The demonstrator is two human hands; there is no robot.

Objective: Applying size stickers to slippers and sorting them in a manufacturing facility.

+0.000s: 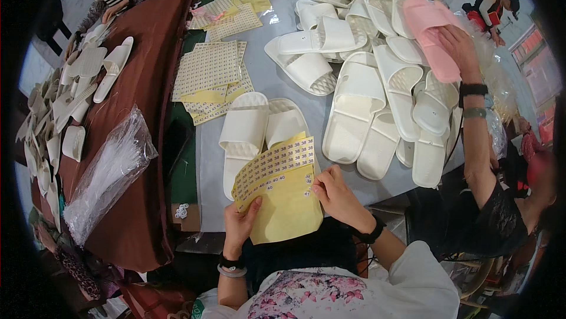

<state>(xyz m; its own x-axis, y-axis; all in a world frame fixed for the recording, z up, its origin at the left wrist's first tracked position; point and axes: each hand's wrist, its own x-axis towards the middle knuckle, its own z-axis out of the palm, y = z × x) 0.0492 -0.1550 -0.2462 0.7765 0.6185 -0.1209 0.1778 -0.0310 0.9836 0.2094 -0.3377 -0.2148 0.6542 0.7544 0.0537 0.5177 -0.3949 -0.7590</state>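
The person's left hand [242, 222] has a closed grip on the lower left edge of a yellow sheet [287, 210], thumb on its face and fingers behind. The right hand [339, 192] is at the sheet's right edge, its thumb and fingers drawn together; whether they pinch the sheet or a single label cannot be told. The sheet is tilted in front of the person's body, just over the near edge of the grey worktop [211, 172]. Rows of small printed labels fill its upper part, a few more sit near the middle and right edge, and the lower part is bare yellow. Just beyond it, partly hidden by it, two white slippers [243, 124] lie side by side. To their left and farther off are more label sheets [209, 71], overlapping. On the right, a pile of white slippers [356, 92] covers much of the worktop, and a co-worker's hand [457, 45] rests on a pink slipper [425, 24] at its top. At left, a clear plastic bag [112, 172] and another heap of slippers [47, 118] lie on a brown surface [137, 65].
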